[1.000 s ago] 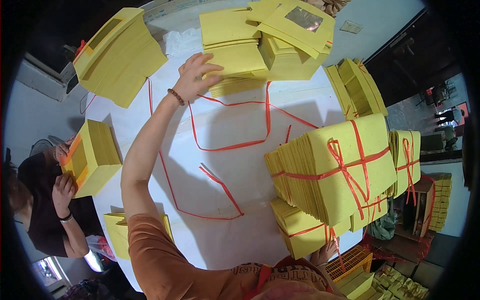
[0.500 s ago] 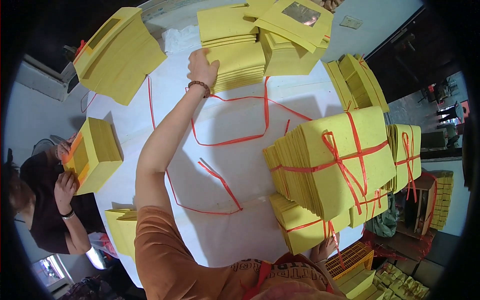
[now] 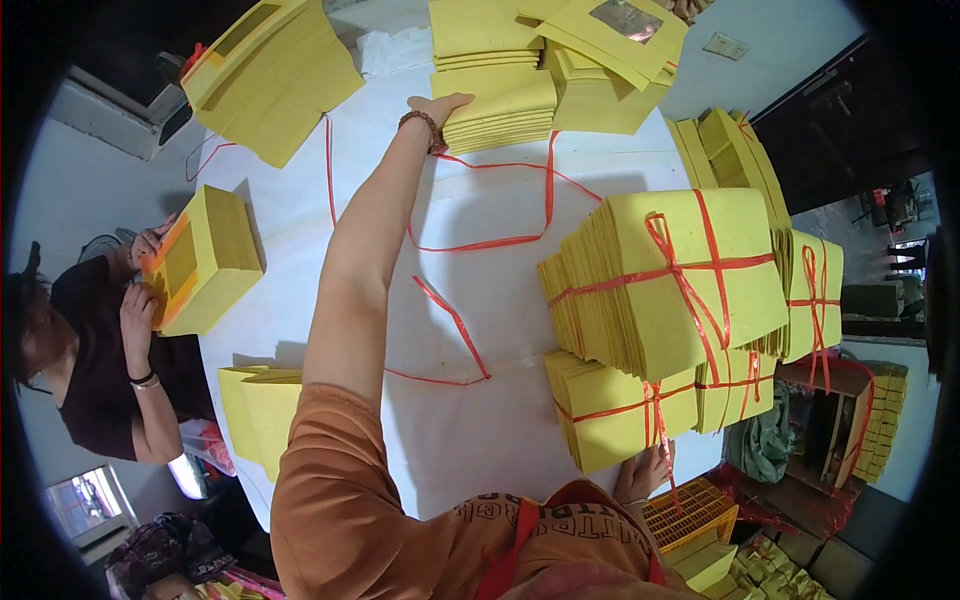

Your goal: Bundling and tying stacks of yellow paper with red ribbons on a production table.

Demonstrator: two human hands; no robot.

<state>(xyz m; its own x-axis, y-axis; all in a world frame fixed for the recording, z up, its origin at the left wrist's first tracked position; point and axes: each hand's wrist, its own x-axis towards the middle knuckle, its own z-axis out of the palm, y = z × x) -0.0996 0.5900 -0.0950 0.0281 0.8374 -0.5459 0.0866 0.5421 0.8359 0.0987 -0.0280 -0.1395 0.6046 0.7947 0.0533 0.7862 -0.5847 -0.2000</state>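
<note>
The left hand, earlier spread, has been set at the yellow stack, apparently gaining contact; its finger closure, and the right hand's, cannot be told.

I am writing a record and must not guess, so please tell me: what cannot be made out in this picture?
All in the head view:
Left hand: most fingers, hidden by hand or folded yellow stack.
Right hand: fingers, partly hidden by the nearest tied bundle.
Long red ribbon: onward path, covered by the left arm.
Upper-left yellow stack: top, cut by the picture's upper edge.
</note>
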